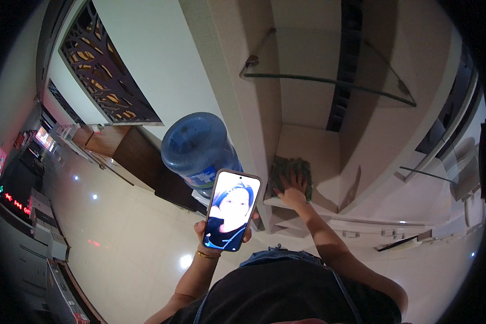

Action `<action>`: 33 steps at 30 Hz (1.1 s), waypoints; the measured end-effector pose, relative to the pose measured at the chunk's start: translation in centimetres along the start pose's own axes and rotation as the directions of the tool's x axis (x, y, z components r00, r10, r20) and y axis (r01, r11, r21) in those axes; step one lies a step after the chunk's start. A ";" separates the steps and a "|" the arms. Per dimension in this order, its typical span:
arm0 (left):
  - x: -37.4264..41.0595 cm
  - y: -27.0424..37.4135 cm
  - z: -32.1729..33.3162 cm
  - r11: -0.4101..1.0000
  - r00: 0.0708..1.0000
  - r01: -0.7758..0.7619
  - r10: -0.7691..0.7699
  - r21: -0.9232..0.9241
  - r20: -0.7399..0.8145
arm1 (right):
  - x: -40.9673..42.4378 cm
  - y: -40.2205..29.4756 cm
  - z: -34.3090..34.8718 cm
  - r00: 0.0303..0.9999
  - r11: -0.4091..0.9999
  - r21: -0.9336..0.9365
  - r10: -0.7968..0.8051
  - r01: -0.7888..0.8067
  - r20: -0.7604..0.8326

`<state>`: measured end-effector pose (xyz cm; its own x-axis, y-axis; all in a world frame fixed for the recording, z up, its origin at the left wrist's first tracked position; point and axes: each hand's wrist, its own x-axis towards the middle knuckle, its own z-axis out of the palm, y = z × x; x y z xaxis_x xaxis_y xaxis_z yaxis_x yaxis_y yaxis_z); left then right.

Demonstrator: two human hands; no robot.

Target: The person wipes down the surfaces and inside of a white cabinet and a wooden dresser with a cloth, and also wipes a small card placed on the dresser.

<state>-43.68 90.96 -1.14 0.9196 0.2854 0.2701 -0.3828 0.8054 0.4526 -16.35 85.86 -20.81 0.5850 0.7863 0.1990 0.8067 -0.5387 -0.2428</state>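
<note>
My left hand (205, 236) holds a smartphone (231, 210) upright with its lit screen towards me, a picture of a person on it. A gold-coloured bracelet circles the left wrist. My right hand (295, 191) lies with fingers spread on a dark green cloth (276, 174), pressed on a pale shelf board (326, 184) inside a tall cabinet. Whether the fingers grip the cloth cannot be told. Just behind the phone, to its upper left, stands a large blue water-cooler bottle (194, 141).
A glass shelf (328, 79) on metal brackets spans the cabinet above my right hand. Wooden cabinets (117, 146) stand along the wall at the left, below a cut-out lattice panel (105, 73). Another glass shelf edge (427, 174) juts out at the right. Glossy floor tiles (117, 218) stretch left.
</note>
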 end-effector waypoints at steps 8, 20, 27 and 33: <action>-6.3 2.4 -4.8 0.931 0.907 0.318 -0.245 0.177 -0.343 | 0.3 0.0 -0.6 0.999 0.997 0.073 -0.031 0.030 0.012; -9.2 1.7 -5.0 0.941 0.892 0.152 0.000 0.301 -0.451 | 0.0 0.4 0.4 0.994 1.000 0.018 0.022 -0.024 0.107; -10.1 1.7 -5.7 0.905 0.886 0.148 0.058 0.398 -0.460 | 0.0 0.2 -0.7 0.999 0.999 0.053 -0.005 0.003 0.041; -13.4 4.0 -8.5 0.659 0.834 0.527 -0.276 0.537 -0.479 | 0.2 -0.6 -3.0 0.964 0.998 0.029 0.040 -0.050 0.261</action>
<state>-56.74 94.80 -10.19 0.9144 0.2645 -0.3065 0.1846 0.4015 0.8971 -16.44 85.43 -17.77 0.5747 0.8157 -0.0661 0.7739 -0.5679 -0.2802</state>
